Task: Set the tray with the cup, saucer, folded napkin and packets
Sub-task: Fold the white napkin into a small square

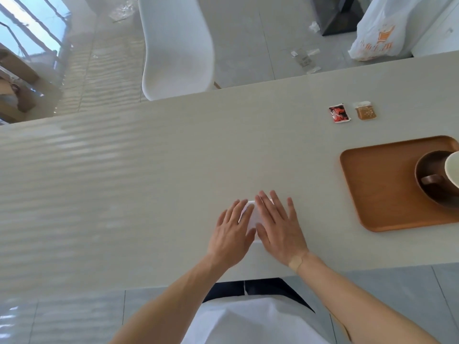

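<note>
A white napkin (pixel 251 216) lies flat on the pale table (pixel 149 170), mostly hidden under both palms. My left hand (pixel 233 232) and my right hand (pixel 278 224) press on it with straight fingers, side by side. At the right stands a brown wooden tray (pixel 377 189). On it sits a dark brown saucer (pixel 432 192) with a cup (pixel 450 170) that has a pale inside, cut off by the frame edge. A red packet (pixel 338 113) and a tan packet (pixel 366 111) lie beyond the tray on the table.
A white chair (pixel 176 45) stands at the table's far side. On the floor at the back right are a white plastic bag (pixel 380 28) and scattered wrappers (pixel 304 58). Cardboard boxes (pixel 17 78) sit at the far left.
</note>
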